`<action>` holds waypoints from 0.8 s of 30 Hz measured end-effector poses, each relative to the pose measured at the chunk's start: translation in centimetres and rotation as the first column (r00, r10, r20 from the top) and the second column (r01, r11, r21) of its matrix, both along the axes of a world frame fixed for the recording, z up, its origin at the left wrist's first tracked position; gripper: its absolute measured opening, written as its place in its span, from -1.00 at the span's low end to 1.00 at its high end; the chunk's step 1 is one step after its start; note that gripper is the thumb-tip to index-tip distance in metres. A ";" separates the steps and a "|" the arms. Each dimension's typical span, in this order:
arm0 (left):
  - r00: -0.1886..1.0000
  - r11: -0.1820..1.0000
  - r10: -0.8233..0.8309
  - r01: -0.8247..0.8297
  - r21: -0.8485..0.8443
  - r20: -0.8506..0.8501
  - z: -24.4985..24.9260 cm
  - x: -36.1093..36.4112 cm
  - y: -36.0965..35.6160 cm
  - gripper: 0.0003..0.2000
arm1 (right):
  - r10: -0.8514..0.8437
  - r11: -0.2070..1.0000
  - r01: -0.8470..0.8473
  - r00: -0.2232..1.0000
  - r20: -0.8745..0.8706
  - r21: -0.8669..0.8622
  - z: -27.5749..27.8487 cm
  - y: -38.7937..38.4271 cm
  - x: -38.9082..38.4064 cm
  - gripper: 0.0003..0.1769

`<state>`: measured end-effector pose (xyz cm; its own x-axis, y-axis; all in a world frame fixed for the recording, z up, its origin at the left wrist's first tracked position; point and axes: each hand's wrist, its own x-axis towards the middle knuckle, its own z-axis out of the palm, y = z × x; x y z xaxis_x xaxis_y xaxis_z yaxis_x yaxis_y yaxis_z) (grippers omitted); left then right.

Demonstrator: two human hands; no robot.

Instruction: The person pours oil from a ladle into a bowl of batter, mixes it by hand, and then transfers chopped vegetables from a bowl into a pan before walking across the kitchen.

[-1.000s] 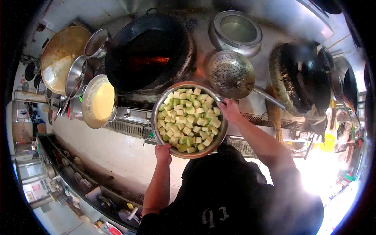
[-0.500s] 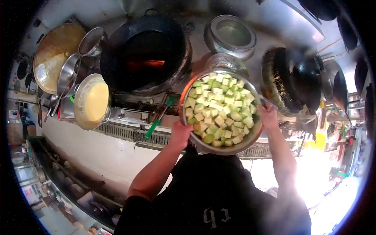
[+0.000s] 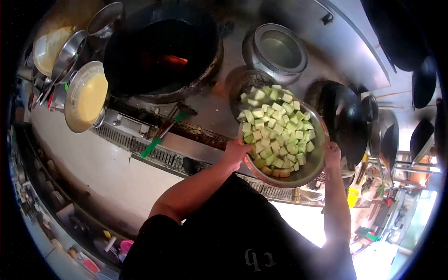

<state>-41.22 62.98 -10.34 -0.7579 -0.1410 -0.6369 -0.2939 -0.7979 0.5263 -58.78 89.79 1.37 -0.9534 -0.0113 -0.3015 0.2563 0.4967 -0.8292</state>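
From where I stand, one person in a black shirt (image 3: 224,224) is nearest, with two bare hands out in front, both closed on one wide metal bowl (image 3: 317,165). The left hand (image 3: 235,155) grips its left rim and the right hand (image 3: 332,156) its right rim, so the bowl sits squarely between them, tilted.

Inside are pale green cubes (image 3: 280,135), dozens of them (I gave up counting), heaped between the two hands and reaching up to the far rim; a few look to be at or past that edge, over one round strainer (image 3: 239,86) just beyond.

Off to the left, one green-handled brush (image 3: 151,145) lies across the front edge of the steel stove (image 3: 210,112). Farther left is one two-handled pan (image 3: 72,108) of smooth yellow liquid (image 3: 92,98), and behind it one steel bowl (image 3: 70,52).

Beyond the hands come two big dark woks, the left wok (image 3: 161,56) showing one orange glow and the right wok (image 3: 350,126) partly in haze. Between them, past the strainer, stands one pot (image 3: 299,58) of cloudy liquid. At far right hang at least three dark pans (image 3: 424,84).
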 end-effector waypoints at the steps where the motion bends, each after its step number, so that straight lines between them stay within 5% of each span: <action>1: 1.000 1.000 0.003 -0.003 -0.009 -0.018 -0.4 -0.4 0.4 -0.69 | -0.050 0.998 0.051 0.998 0.028 -0.029 0.5 -0.4 0.0 -0.86; 4: 0.998 0.998 0.056 -0.055 -0.043 0.029 -1.6 -1.3 1.3 -0.78 | -0.088 0.988 0.095 0.994 0.063 -0.124 0.1 0.4 -0.6 -0.86; 11: 0.997 0.999 0.049 -0.049 0.003 0.066 -1.2 -2.4 1.1 -0.85 | -0.044 0.998 0.046 0.998 0.055 -0.048 0.3 1.1 -1.5 -0.86; 14: 0.991 0.994 -0.108 0.105 0.040 0.079 -2.5 -2.7 0.8 -0.74 | -0.039 0.999 0.041 0.997 0.071 -0.032 0.2 2.0 -2.1 -0.84; 17: 0.992 0.996 -0.089 0.086 0.030 0.094 -2.0 -3.0 0.7 -0.77 | 0.073 0.968 -0.067 0.997 0.013 -0.241 0.2 2.7 -2.7 -0.84; 19: 0.989 0.995 -0.094 0.091 0.037 0.116 -1.4 -3.0 0.5 -0.80 | -0.026 0.992 0.038 0.995 0.100 -0.123 0.6 2.8 -3.6 -0.80; 22: 0.982 0.986 -0.149 0.138 0.089 0.120 -1.0 -3.4 0.1 -0.79 | -0.037 0.957 0.077 0.989 0.145 -0.281 0.9 3.4 -4.8 -0.80; 24: 0.986 0.984 -0.130 0.115 0.135 0.106 -1.5 -3.7 0.3 -0.81 | -0.015 0.976 0.046 0.989 0.145 -0.212 2.5 2.4 -4.9 -0.81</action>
